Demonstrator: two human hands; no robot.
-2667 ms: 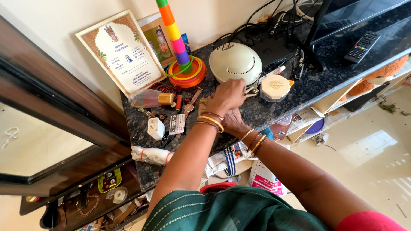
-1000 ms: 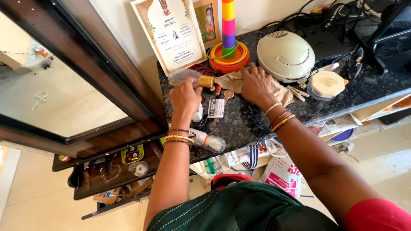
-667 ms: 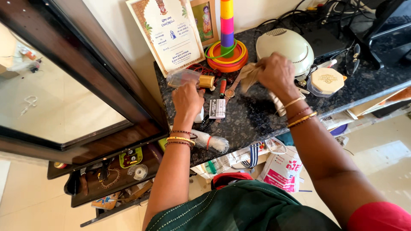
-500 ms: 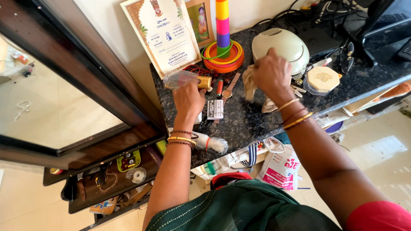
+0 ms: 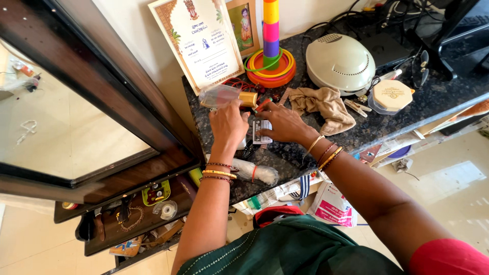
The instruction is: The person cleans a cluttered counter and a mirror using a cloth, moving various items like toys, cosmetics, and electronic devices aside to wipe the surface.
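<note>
**Both hands among the small clutter on the dark stone counter**

We are looking down at a speckled dark counter (image 5: 407, 109) crowded with small things. Our left hand (image 5: 227, 124) is resting palm down near the counter's left part, fingers curled loosely over small items beneath it; we cannot tell whether it is gripping anything. Just above its fingertips a clear bottle with a gold cap (image 5: 224, 97) is lying on its side. Our right hand (image 5: 281, 124) is lying just beside the left, fingers spread and partly bent, its fingertips touching a small white printed card (image 5: 262, 132) that is lying flat between the two hands; the hand is not closing around it. A red stick-like item (image 5: 263, 105) is poking out just above that hand.

To the right of our right hand a crumpled beige cloth (image 5: 324, 104) is lying loose on the stone, apart from both hands. Beyond it a cream domed appliance (image 5: 340, 62) is sitting, with a small tub with a cream lid (image 5: 390, 95) to its right. Behind the hands a colourful ring-stacking toy (image 5: 271, 56) is standing upright, and a framed certificate (image 5: 200, 42) is leaning against the wall. A clear plastic bag (image 5: 256, 172) is lying at the near edge, beside our left wrist.
</note>
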